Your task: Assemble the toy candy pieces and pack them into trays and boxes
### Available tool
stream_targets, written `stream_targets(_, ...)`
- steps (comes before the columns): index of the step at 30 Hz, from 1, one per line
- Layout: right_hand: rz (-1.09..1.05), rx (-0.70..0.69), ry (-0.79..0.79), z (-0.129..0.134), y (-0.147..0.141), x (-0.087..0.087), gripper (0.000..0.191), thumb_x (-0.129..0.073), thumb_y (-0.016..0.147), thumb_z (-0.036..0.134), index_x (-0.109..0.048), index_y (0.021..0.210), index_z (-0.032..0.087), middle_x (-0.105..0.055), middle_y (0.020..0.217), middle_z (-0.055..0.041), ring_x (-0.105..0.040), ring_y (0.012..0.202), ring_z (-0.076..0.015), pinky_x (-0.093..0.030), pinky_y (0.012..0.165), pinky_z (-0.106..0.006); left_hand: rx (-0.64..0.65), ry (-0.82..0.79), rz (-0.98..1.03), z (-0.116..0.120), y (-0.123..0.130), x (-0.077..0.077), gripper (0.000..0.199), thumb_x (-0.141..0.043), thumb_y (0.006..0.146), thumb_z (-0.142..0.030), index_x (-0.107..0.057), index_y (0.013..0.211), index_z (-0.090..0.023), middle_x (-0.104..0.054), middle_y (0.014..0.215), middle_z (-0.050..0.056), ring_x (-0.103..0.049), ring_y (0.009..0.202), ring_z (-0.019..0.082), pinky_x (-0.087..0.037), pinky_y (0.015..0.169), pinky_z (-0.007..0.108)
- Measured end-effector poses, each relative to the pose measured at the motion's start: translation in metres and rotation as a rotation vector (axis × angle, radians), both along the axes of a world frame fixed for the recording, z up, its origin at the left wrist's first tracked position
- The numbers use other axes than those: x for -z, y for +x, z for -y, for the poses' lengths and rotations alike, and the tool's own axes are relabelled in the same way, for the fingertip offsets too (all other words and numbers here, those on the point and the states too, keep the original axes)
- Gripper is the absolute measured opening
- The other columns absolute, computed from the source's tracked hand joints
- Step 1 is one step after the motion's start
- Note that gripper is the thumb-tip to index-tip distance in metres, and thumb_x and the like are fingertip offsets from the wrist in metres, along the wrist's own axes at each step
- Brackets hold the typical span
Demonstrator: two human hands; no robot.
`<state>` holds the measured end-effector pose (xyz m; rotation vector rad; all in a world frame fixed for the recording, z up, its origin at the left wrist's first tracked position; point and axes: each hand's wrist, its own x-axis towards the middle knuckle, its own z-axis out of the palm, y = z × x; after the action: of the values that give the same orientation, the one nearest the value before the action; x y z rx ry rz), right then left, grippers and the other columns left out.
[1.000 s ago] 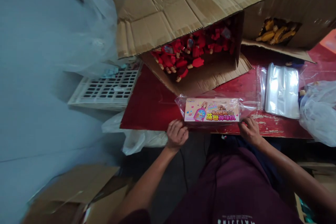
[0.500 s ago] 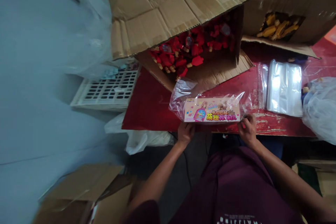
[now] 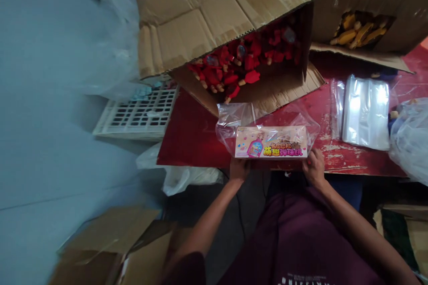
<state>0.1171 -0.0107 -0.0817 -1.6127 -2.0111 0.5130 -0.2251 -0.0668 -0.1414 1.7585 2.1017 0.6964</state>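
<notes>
Box: pink printed toy box point(image 3: 270, 141), inside a clear plastic bag point(image 3: 232, 120), at the near edge of a worn red table point(image 3: 354, 160).
Left hand point(image 3: 239, 169): fingers curled, gripping the bag's near edge.
Right hand point(image 3: 313, 168): gripping the same edge, at the box's other end.
Beyond: open cardboard carton point(image 3: 267, 91) of red toys point(image 3: 240, 60).

Placed on the table point(image 3: 194, 133): a boxed toy point(image 3: 271, 141) in a plastic bag point(image 3: 234, 120) at the near edge, a stack of clear bags point(image 3: 366, 112) to the right, an open carton of toys point(image 3: 234, 62) behind.
</notes>
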Motion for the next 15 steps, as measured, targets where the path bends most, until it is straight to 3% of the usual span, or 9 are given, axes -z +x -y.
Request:
stream_targets(4,0.105,-0.003,-0.155,-0.007,0.000,0.007,0.022,-0.052,0.083,0.013,-0.070,0.096,0.017,-0.067,0.100,-0.0141,-0.056,0.095,-0.0280,-0.047,0.087,-0.040,-0.051,-0.037,0.093,-0.003,0.006,-0.003,0.015,-0.064,0.070,-0.027,-0.073,0.082,-0.022,-0.076,0.104,0.013,-0.062,0.116,0.041,-0.039,0.108,0.062)
stream_targets(8,0.074,0.025,-0.192,-0.012,0.000,0.010,0.023,-0.055,0.079,0.014,-0.072,0.094,0.015,-0.068,0.098,-0.0149,-0.057,0.097,-0.0280,-0.046,0.092,-0.040,-0.127,-0.040,0.248,-0.006,0.005,-0.010,0.020,-0.070,0.064,-0.034,-0.074,0.078,-0.021,-0.077,0.100,0.015,-0.062,0.118,0.044,-0.037,0.110,0.062)
stream_targets(11,-0.033,0.090,-0.197,-0.012,0.003,-0.005,0.023,-0.050,0.084,0.021,-0.071,0.090,0.015,-0.068,0.095,-0.0142,-0.059,0.096,-0.0274,-0.048,0.091,-0.041,-0.236,0.008,0.392,-0.011,0.003,-0.023,0.035,-0.072,0.068,-0.046,-0.076,0.089,-0.018,-0.077,0.099,0.016,-0.066,0.112,0.042,-0.044,0.106,0.058)
stream_targets(13,-0.224,0.177,-0.179,-0.012,0.004,-0.022,0.033,-0.042,0.093,0.028,-0.069,0.106,0.015,-0.070,0.105,-0.0130,-0.062,0.101,-0.0264,-0.050,0.092,-0.041,-0.313,0.067,0.486,-0.015,0.005,-0.041,0.052,-0.059,0.082,-0.059,-0.074,0.108,-0.017,-0.076,0.108,0.015,-0.069,0.111,0.035,-0.049,0.103,0.051)
stream_targets(15,-0.482,0.219,-0.171,-0.014,0.001,-0.037,0.044,-0.033,0.101,0.038,-0.061,0.128,0.018,-0.068,0.124,-0.0115,-0.062,0.113,-0.0248,-0.050,0.098,-0.042,-0.380,0.150,0.769,-0.020,0.014,-0.063,0.064,-0.043,0.092,-0.067,-0.067,0.126,-0.018,-0.073,0.123,0.013,-0.068,0.116,0.029,-0.051,0.103,0.045)
